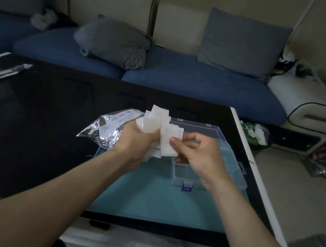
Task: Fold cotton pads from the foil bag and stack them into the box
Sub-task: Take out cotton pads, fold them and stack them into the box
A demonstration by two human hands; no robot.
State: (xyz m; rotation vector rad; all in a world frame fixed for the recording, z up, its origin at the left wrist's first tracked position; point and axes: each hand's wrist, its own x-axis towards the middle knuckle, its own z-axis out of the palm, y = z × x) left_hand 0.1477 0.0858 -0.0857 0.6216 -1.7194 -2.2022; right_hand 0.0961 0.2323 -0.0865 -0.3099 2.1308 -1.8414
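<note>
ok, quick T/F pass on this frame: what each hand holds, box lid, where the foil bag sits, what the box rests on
1. The left hand grips a bunch of cotton pads. True.
2. The right hand is empty. False: it pinches a single pad between thumb and fingers.
3. The clear plastic box is closed and latched. False: its lid is swung open behind it, and the blue latch hangs free at the front.
4. The foil bag lies on the table left of the box. True.
5. The box sits on the sofa. False: it stands on a teal mat on the dark table.
</note>
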